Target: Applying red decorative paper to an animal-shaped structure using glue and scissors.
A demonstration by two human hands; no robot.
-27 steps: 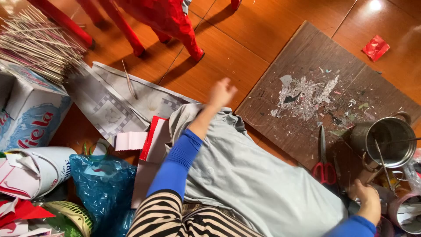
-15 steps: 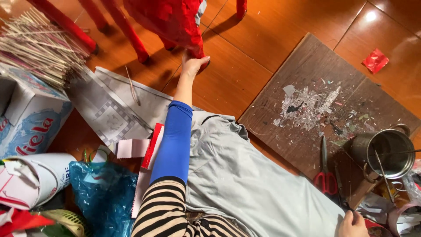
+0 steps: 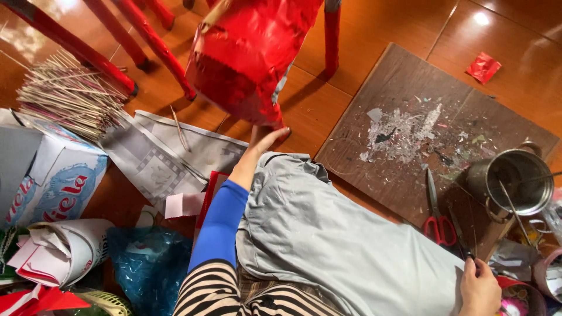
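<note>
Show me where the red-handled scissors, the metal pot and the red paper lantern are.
red-handled scissors (image 3: 434, 206): head view, on the blades.
metal pot (image 3: 485, 178): head view, on its outer wall.
red paper lantern (image 3: 252, 52): head view, on its crinkled red side.

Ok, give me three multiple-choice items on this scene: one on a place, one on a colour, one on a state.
1. Where do the scissors lie?
A. on the brown board
B. inside the metal pot
C. on the newspaper

2. What colour is the paper lantern?
A. blue
B. red
C. green

3. What is the left hand doing?
A. resting on the knee
B. gripping the scissors
C. touching the lantern's underside

Answers: 1 A, they lie on the board beside the pot. 2 B, it is shiny red. 3 C, the fingers reach up to its bottom edge.
</note>
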